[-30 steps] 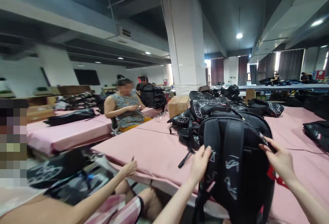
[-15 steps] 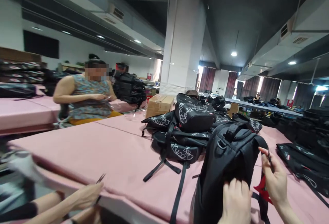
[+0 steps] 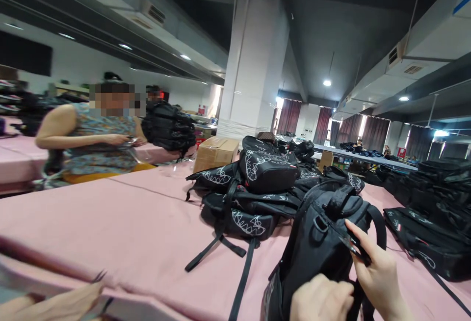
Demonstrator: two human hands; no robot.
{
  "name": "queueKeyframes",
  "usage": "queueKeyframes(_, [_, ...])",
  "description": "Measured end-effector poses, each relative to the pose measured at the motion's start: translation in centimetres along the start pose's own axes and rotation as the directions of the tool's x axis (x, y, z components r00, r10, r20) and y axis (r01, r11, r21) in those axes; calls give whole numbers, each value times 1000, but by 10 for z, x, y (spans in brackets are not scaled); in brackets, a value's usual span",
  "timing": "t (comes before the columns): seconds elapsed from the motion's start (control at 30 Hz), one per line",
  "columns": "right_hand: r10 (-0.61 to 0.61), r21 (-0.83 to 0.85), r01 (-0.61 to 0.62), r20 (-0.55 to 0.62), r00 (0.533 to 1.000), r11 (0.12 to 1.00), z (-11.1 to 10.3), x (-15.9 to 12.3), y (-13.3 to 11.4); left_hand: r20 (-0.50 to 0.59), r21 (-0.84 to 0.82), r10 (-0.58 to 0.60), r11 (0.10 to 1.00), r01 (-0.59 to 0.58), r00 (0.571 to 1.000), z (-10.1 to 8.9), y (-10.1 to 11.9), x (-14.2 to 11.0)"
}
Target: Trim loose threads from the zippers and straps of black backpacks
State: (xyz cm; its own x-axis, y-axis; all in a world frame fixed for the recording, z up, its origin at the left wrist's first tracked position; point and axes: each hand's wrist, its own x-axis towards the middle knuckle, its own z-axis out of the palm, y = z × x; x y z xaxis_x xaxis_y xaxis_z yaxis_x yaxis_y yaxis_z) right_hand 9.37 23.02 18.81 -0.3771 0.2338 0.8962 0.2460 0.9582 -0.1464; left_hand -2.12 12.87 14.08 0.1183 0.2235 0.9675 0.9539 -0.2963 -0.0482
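A black backpack [image 3: 318, 252] stands upright on the pink-covered table in front of me, with a D-shaped ring and a top handle. My left hand [image 3: 320, 299] is closed on the lower part of it, and the fingertips are partly hidden. In my right hand [image 3: 379, 269] are small dark thread snips [image 3: 351, 246], their metal tips against the fabric below the handle. The right index finger stretches along the bag's upper panel. A shoulder strap [image 3: 379, 225] loops out behind that hand.
Several black backpacks [image 3: 268, 169] with white line patterns lie piled beyond mine, straps trailing over the pink table [image 3: 147, 232]. A cardboard box [image 3: 217, 151] and pillar stand behind. More bags [image 3: 430, 242] lie right. A co-worker's hand [image 3: 73, 301] holds snips lower left; another person sits opposite.
My right hand has moved from the shoulder strap onto the bag's upper panel with the snips. The left hand still grips the bag, slightly lower. The view has turned right.
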Motion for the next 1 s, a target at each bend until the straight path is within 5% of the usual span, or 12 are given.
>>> queueKeyframes(0.1, [-61,-8,61,4,998,998,-7,-5,7,-167,-142,-208,972,186,964,-28,-23,25])
queueKeyframes(0.17, [-91,-8,91,8,996,996,-13,-9,10,-155,-207,-362,922,328,919,-38,-42,44])
queueKeyframes(0.23, [-96,13,95,22,995,995,-18,-12,11,-57,-272,-395,890,367,917,-42,-60,61])
queueKeyframes(0.4, [-84,103,78,54,995,992,-29,-19,11,332,-432,-235,823,368,914,-39,-89,98])
queueKeyframes(0.57, [-53,184,43,49,997,982,-36,-21,10,529,-447,-82,819,360,844,-37,-91,120])
queueKeyframes(0.67, [-36,195,25,49,998,981,-38,-23,10,523,-370,-37,890,266,851,-37,-81,122])
queueKeyframes(0.77, [-7,195,-3,48,999,981,-40,-24,11,426,-305,-52,932,197,903,-37,-69,117])
queueKeyframes(0.87, [102,213,-110,52,993,971,-43,-21,11,300,-320,-168,910,265,939,-39,-61,110])
queueKeyframes(1.0, [278,207,-285,65,959,936,-49,-14,7,310,-426,-282,812,398,908,-44,-60,109])
